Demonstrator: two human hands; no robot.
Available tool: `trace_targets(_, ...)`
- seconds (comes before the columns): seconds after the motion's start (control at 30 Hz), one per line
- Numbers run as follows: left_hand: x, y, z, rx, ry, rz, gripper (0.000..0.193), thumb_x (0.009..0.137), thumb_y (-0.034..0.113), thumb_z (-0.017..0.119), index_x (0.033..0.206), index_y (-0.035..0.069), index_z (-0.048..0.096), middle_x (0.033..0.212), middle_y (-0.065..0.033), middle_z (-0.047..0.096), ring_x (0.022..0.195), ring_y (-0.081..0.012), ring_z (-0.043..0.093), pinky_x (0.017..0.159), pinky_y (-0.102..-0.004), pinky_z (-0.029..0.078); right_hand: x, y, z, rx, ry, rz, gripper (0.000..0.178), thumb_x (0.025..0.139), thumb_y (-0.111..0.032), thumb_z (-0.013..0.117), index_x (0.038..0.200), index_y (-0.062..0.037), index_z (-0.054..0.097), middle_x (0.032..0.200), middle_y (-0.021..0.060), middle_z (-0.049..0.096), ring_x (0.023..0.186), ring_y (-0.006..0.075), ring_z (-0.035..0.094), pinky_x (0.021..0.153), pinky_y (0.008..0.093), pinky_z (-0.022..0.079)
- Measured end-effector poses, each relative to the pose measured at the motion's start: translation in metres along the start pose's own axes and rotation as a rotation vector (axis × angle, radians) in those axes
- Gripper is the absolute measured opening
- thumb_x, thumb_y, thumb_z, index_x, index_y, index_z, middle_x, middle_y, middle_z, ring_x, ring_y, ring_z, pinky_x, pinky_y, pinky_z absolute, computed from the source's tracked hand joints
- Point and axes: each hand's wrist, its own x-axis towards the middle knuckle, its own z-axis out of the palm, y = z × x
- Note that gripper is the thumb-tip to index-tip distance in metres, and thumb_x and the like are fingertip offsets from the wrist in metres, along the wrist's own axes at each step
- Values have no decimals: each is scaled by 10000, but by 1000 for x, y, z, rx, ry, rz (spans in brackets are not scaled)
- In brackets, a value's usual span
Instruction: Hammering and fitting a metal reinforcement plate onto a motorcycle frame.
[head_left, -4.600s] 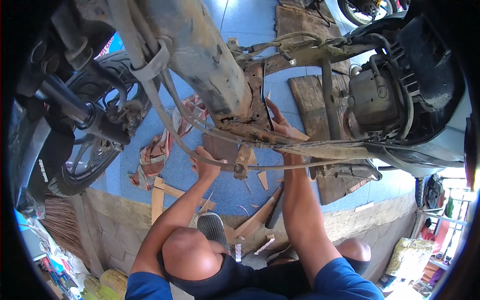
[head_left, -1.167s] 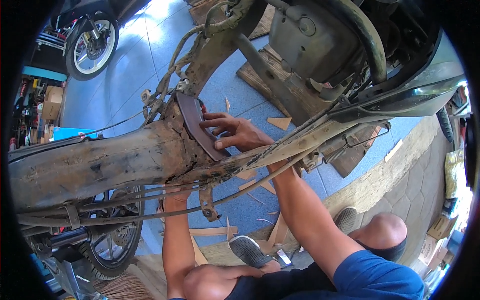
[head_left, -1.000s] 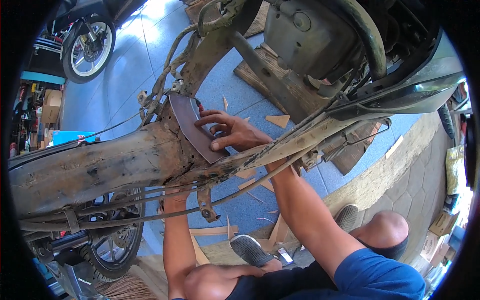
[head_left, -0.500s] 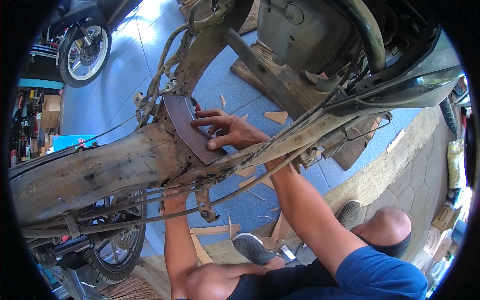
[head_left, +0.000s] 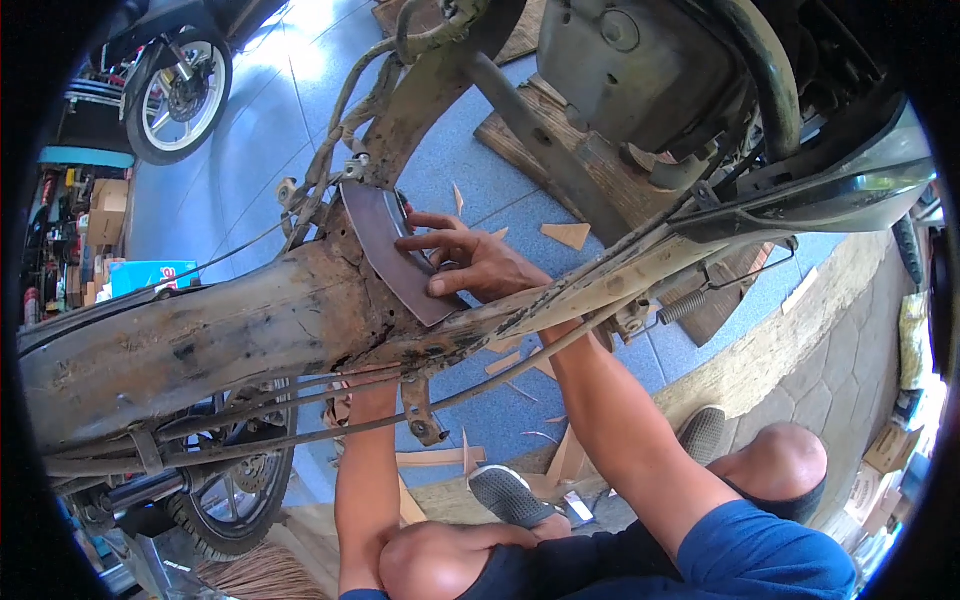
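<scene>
A rusty, dirt-caked motorcycle frame beam (head_left: 230, 335) runs across the view, with cables (head_left: 330, 170) tied along it. A curved brown metal plate (head_left: 385, 240) lies against the frame's joint. My right hand (head_left: 470, 265) presses on that plate, fingers spread over its right edge and thumb near its lower end. My left forearm (head_left: 368, 460) rises to the underside of the beam; the left hand itself is hidden behind the frame. A small bracket (head_left: 420, 415) hangs below the beam beside that arm.
An engine block (head_left: 640, 70) and a dark body panel (head_left: 830, 190) hang at the upper right. Wooden boards (head_left: 560, 140) and wood scraps (head_left: 565, 235) lie on the blue floor. A wheel (head_left: 235, 490) stands lower left, another motorcycle's wheel (head_left: 175, 95) upper left. A sandal (head_left: 510, 495) is near my knee.
Since 4.6 s ago the view has swung to the frame's other side. Over the last second my right hand stayed on the plate, which shifted slightly down along the joint.
</scene>
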Motion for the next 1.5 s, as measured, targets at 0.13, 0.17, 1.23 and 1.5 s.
trace_targets(0.13,7,3,-2,63,-2,36,475,980,405,478,1335,92,517,1370,-128,533,1277,-334,469,1073,-488,403,-1,-8,3,-4,-6,4,701,704,-413,849,1314,-163,610,1535,116,267,1283,317,420,1049,448,378)
trace_targets(0.17,11,2,-1,76,-9,42,474,979,404,479,1334,92,517,1369,-128,534,1276,-334,470,1072,-488,404,-3,-10,4,25,16,27,694,705,-390,850,1306,-136,611,1531,73,294,1231,271,453,1017,408,386)
trace_targets(1.23,42,-4,7,407,-58,213,458,962,387,513,1319,100,533,1337,-127,561,1237,-332,515,1028,-503,450,10,4,1,86,-24,60,1024,727,-407,833,1546,-174,266,1394,204,434,1187,290,494,1023,396,388)
trace_targets(1.5,50,-3,11,469,-12,309,455,958,383,521,1315,101,536,1329,-126,568,1228,-331,526,1017,-507,461,-18,28,3,236,370,279,690,846,-306,753,1429,-90,452,1159,117,608,992,223,582,818,391,496)
